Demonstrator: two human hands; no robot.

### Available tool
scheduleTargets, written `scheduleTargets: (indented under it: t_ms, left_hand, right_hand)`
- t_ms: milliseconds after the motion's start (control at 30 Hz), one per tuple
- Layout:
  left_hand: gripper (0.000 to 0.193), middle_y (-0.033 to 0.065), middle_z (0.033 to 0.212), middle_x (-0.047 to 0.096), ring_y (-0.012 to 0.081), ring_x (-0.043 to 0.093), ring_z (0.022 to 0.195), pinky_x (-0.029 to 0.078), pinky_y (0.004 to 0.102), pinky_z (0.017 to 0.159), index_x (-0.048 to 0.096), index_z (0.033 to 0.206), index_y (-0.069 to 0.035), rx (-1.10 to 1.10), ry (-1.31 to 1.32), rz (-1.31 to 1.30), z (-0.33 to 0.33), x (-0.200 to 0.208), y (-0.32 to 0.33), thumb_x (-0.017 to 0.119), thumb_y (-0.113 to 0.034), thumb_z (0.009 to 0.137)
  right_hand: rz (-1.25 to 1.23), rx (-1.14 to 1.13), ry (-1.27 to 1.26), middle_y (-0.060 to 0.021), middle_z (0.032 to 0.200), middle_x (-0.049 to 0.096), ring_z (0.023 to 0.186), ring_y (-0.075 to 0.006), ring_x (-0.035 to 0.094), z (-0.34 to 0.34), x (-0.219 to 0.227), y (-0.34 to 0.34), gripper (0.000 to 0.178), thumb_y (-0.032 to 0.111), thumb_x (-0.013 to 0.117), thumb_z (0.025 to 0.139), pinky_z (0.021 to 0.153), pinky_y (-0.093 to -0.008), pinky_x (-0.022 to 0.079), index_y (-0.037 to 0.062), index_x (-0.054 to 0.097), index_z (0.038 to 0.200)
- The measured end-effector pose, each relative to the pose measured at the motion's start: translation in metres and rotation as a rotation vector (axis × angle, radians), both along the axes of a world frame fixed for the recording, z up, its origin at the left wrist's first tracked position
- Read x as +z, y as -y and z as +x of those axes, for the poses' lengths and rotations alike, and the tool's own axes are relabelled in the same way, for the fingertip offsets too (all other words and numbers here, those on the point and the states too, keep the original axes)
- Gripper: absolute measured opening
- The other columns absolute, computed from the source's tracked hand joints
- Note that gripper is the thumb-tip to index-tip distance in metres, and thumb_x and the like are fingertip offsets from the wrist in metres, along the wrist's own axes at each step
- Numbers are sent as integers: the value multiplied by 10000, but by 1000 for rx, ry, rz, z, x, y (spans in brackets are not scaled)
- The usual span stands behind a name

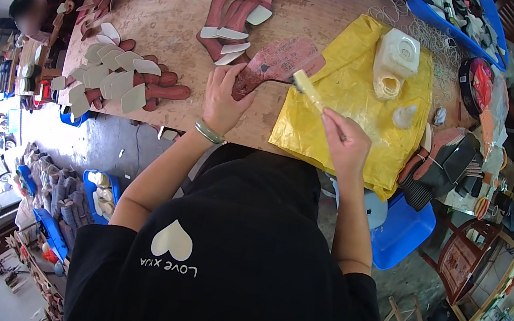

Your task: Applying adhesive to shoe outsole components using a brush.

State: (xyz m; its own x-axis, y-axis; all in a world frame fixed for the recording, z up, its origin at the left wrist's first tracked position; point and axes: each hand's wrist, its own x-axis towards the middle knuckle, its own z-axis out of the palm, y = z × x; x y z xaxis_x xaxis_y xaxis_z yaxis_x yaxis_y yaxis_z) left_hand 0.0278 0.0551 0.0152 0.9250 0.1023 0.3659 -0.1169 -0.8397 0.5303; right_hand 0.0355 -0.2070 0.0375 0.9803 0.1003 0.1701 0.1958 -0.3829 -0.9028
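My left hand (226, 99) rests at the near left end of a reddish sole-shaped piece (282, 61), its thumb and fingers holding that end on the table. The piece's wide far end reaches over a yellow plastic sheet (348, 60). My right hand (345, 143) grips a pale-handled brush (309, 90), and its dark bristles are at the piece's right edge. Whether the bristles touch it I cannot tell. On the sheet stands a cut white plastic jug (396, 58) with a crusted yellowish mouth.
Red sole pieces with white tips (229, 23) lie beyond my left hand, and a larger overlapping pile (121, 76) sits left. Dark shoe uppers (450, 165) lie at the right. Blue bins (457, 20) line the far edge. Loose string (436, 44) tangles behind the jug.
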Motion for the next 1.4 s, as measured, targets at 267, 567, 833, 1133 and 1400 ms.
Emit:
scheduleTargets:
  t_ms: [267,567,833,1133,1400]
  left_hand:
    - [560,134,1031,534,302,520,961,437,370,849,549,1174,-39,-106,-57,-95,-11,10,-38,758,-120,660]
    - [558,125,1053,533,283,520,996,434,357,871,551,1168,-29,-356,-109,-90,-12,28,-50,772,-107,663]
    - [552,128,1052,541,306,519,981,434,377,864,560,1150,-40,-297,-48,-85,-26,32,-66,775,-123,649]
    - [565,126,1042,547,310,519,952,431,383,849,565,1156,-56,-13,39,-73,-48,20,-91,774,-123,635]
    - [559,113,1019,552,304,517,930,428,388,839,565,1153,-62,-99,40,55,-39,29,-83,769,-132,638]
  right_hand:
    - [74,-38,-138,-25,690,641,579,-54,525,41,5,20,150,101,694,817,530,-204,413,29,712,947]
    - [-269,508,-52,-74,810,701,685,-106,615,100,90,-30,197,173,687,811,639,-237,471,27,709,941]
    - [-377,641,17,-102,772,685,659,-190,637,132,89,-30,234,272,658,806,619,-300,474,72,716,914]
    - [-96,362,-254,-40,815,697,719,-72,612,66,44,10,198,148,680,820,644,-217,467,-3,707,944]
    - [-286,644,85,-89,830,691,714,-118,634,93,96,-91,190,170,665,831,641,-225,475,23,702,945]
